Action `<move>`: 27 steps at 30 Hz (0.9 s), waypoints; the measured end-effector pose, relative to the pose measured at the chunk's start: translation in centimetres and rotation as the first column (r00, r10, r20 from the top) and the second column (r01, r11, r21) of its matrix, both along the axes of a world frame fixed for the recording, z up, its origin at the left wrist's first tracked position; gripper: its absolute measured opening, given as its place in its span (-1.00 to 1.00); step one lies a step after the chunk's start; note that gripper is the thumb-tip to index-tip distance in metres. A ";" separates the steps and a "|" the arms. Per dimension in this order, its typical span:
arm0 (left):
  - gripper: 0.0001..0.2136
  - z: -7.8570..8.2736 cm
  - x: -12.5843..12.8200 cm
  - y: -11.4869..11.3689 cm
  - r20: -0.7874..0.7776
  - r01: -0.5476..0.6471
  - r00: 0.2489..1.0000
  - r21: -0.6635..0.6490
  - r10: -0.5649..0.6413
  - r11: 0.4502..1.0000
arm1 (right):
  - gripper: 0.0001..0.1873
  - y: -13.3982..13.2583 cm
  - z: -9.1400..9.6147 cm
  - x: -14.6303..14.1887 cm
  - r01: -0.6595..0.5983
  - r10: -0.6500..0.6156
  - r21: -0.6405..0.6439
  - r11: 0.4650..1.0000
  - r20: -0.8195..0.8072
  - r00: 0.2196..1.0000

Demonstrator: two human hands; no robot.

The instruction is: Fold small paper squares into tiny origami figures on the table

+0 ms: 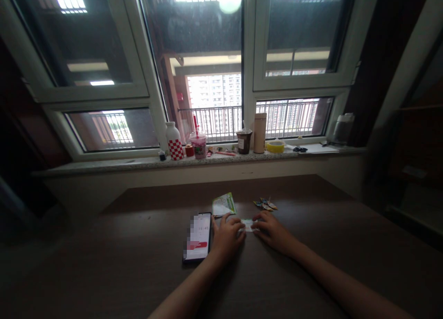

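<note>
Between my hands a small, light piece of paper (248, 225) lies on the brown table, its ends covered by my fingers. My left hand (228, 238) presses its fingertips on the left end. From the other side, the bent fingers of my right hand (273, 231) hold the right end. Just beyond my left hand rests a green-and-white printed paper sheet (223, 205). Several small folded paper pieces (266, 203) sit in a cluster beyond my right hand. A smartphone (199, 238) with a lit screen lies left of my left hand.
Along the windowsill (145, 164) stand a red-checked white bottle (175, 141), a pink drink cup (198, 144), a dark drink cup (244, 141), a tan flask (259, 132), yellow tape (275, 147) and scissors (300, 149). The table (138, 245) ends before the wall.
</note>
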State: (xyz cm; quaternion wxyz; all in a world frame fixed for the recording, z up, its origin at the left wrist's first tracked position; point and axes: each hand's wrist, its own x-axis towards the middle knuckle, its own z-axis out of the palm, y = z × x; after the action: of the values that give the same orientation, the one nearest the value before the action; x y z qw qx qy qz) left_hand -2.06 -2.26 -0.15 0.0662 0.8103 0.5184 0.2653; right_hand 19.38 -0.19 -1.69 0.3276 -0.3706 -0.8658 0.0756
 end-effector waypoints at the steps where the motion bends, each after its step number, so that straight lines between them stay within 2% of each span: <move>1: -0.82 0.0 0.0 0.0 -0.002 -0.003 1.000 -0.004 0.003 1.000 | -0.84 0.0 0.0 0.0 -0.012 0.012 -0.006 1.000 -0.006 1.000; 9: -0.83 0.1 0.0 0.0 -0.034 -0.040 0.999 -0.015 0.039 0.999 | -0.83 0.3 0.0 -0.1 -0.013 0.012 -0.033 0.999 -0.037 0.999; 21: -0.82 0.4 0.0 0.0 -0.008 -0.021 1.000 -0.027 0.021 0.999 | -0.82 -0.2 0.3 -0.3 -0.018 0.018 0.038 0.999 0.011 1.000; 27: -0.84 0.2 -0.1 0.1 -0.001 -0.006 1.000 -0.029 0.006 1.000 | -0.78 -0.3 0.3 -0.4 0.059 -0.063 0.075 0.995 0.057 0.996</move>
State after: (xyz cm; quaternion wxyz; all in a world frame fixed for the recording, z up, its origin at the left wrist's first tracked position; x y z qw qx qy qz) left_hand -2.13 -2.14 0.09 0.0766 0.8078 0.5246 0.2576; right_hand 18.95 -0.51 -1.37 0.3171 -0.3867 -0.8657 0.0228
